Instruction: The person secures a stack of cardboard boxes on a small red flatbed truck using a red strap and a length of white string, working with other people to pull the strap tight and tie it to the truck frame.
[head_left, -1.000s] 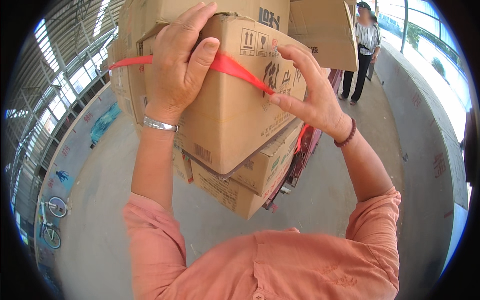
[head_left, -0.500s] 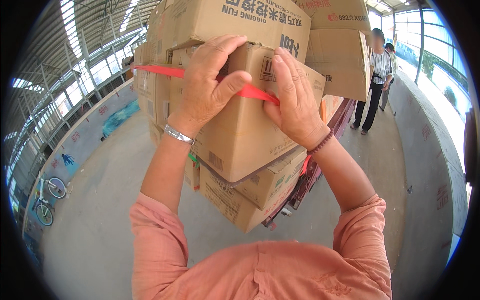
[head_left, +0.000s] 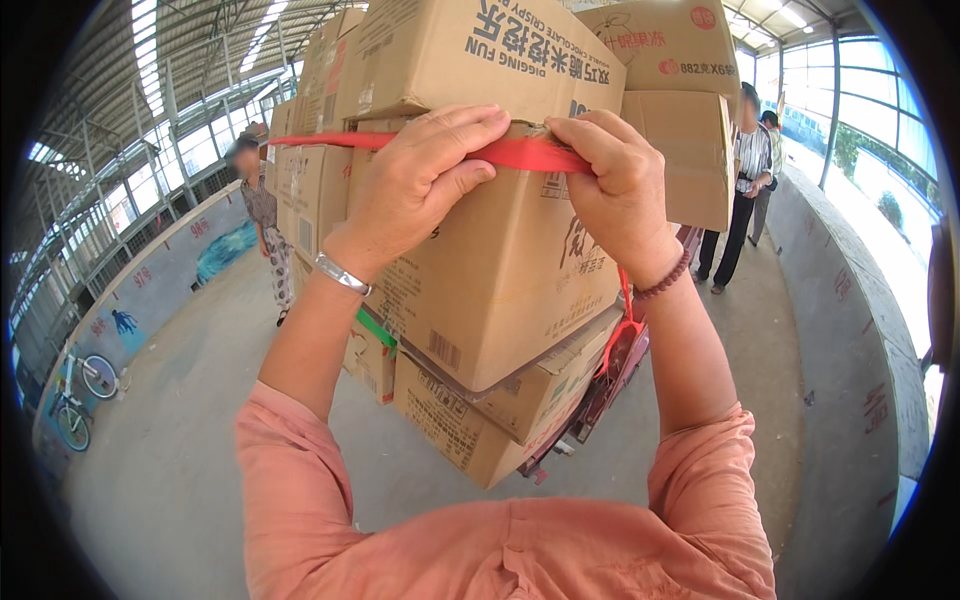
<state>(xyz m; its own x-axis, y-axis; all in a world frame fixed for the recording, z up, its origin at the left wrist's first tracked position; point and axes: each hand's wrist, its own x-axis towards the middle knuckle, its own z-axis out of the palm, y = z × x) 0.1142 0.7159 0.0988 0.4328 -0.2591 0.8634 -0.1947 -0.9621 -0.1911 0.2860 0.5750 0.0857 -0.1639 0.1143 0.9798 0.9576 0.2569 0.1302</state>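
A tall stack of brown cardboard cartons stands before me. Across the upper corner of the middle carton (head_left: 500, 270) runs a flat red strap (head_left: 530, 154). My left hand (head_left: 425, 185) is closed over the strap at the carton's left side, its fingers along the top edge and its thumb on the strap's lower side. On the right, the strap goes into my right hand (head_left: 620, 165), whose fingers are curled round it. The larger upper carton (head_left: 480, 60) sits just above both hands. Part of the strap is hidden behind my left hand.
More cartons, including one at the right (head_left: 680, 150), and a dark red metal frame (head_left: 610, 400) bear on the load. A red cord (head_left: 622, 330) hangs at the right. People stand at left (head_left: 265, 210) and right (head_left: 748, 160). A bicycle (head_left: 80, 395) leans by the left wall.
The strap has risen to the carton's top edge and lies straighter. My right hand has turned from flat-fingered to curled round it. A person has come into view at left.
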